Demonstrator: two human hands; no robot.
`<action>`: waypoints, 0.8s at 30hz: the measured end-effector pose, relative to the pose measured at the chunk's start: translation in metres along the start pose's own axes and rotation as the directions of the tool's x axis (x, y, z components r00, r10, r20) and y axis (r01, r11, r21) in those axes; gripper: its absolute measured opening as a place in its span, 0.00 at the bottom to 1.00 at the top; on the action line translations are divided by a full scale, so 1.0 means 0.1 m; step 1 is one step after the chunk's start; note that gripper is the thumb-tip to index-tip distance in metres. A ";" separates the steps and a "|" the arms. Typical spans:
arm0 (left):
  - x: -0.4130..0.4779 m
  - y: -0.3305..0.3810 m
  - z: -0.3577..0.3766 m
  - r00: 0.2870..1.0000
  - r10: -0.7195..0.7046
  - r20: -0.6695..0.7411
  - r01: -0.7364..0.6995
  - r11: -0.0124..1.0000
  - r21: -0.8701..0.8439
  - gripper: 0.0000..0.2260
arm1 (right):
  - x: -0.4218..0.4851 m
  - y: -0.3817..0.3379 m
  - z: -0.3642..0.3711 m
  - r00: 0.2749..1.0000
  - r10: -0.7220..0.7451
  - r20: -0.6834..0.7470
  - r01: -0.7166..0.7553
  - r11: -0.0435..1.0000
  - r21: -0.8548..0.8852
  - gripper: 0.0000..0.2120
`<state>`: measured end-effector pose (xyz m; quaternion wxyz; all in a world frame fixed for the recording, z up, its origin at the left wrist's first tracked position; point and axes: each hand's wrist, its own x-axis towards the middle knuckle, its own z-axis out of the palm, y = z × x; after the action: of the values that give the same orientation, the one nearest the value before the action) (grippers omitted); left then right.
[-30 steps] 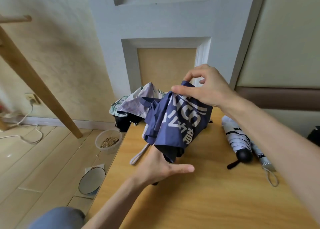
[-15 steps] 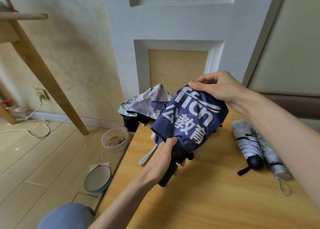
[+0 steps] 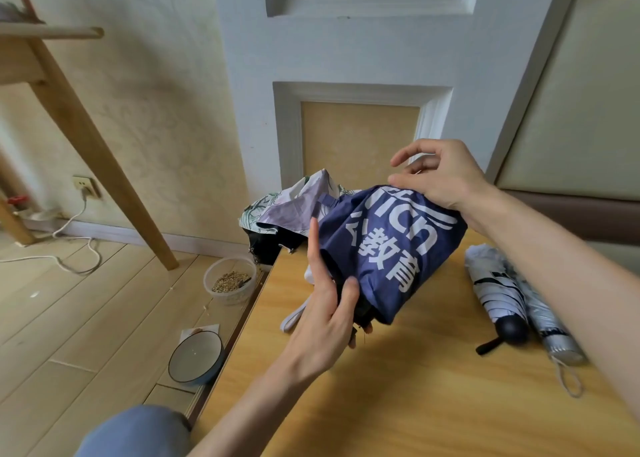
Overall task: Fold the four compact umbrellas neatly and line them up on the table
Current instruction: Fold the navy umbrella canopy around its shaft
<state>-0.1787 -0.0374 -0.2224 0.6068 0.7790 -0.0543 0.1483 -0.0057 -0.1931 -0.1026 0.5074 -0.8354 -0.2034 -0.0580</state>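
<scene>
Since the earlier frame the left hand (image 3: 329,313) has straightened its forefinger along the navy umbrella (image 3: 391,252), still gripping its handle end; the right hand (image 3: 440,179) rests loose-fingered on the top. The umbrella's long axis climbs from left hand to right, above the tabletop (image 3: 415,394). On the floor (image 3: 86,318) left of the left hand: a tub (image 3: 228,299) of grain, an empty bowl (image 3: 195,352).

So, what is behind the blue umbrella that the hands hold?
A crumpled pale floral umbrella lies behind the blue umbrella, at the far corner of the table, black lining showing. The blue canopy covers its right part, so its handle cannot be seen.
</scene>
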 end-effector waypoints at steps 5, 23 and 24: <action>0.01 -0.06 0.02 0.991 0.132 0.021 -0.133 0.986 0.095 0.35 | 0.00 -0.03 0.08 0.982 -0.126 -0.139 0.084 0.959 -0.271 0.08; 0.07 -0.10 0.01 0.998 -0.028 -0.062 0.022 0.996 -0.092 0.37 | -0.40 0.27 -0.02 0.990 0.134 0.041 -0.139 0.975 0.170 0.41; 0.06 -0.08 0.00 0.998 -0.004 -0.062 -0.002 0.996 -0.094 0.36 | -0.38 0.24 -0.04 0.989 0.139 0.057 -0.145 0.981 0.127 0.38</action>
<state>-0.1711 -0.0345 -0.2280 0.6443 0.7446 -0.0420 0.1695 -0.0306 -0.2164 -0.1319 0.5586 -0.8140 -0.1589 0.0119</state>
